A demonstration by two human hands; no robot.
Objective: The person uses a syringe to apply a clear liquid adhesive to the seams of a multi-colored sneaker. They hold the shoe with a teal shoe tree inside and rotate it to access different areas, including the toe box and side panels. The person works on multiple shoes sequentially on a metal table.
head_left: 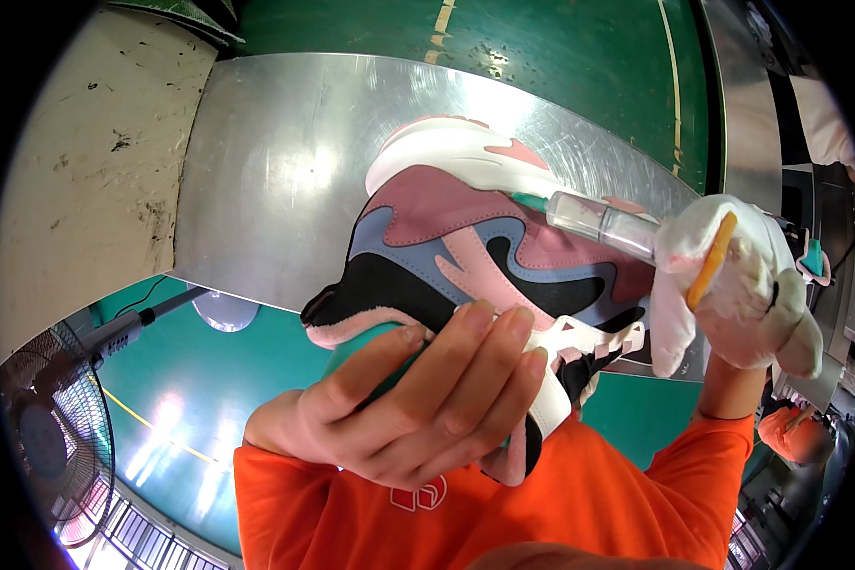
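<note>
A sneaker with pink, mauve, blue and black panels lies tilted on its side in front of me, its white and pink sole turned away. My bare left hand grips it at the collar and the white lacing strip, fingers curled over the edge. In a white glove with an orange band on it, my right hand holds a clear syringe. The syringe's green tip is at the seam between sole and upper; whether it touches I cannot tell. The sneaker's toe end is partly behind the glove.
Beneath the sneaker is a shiny metal table, with a stained beige board along its left side. A black fan stands at lower left. Green floor shows beyond. At far right, a person in orange is partly visible.
</note>
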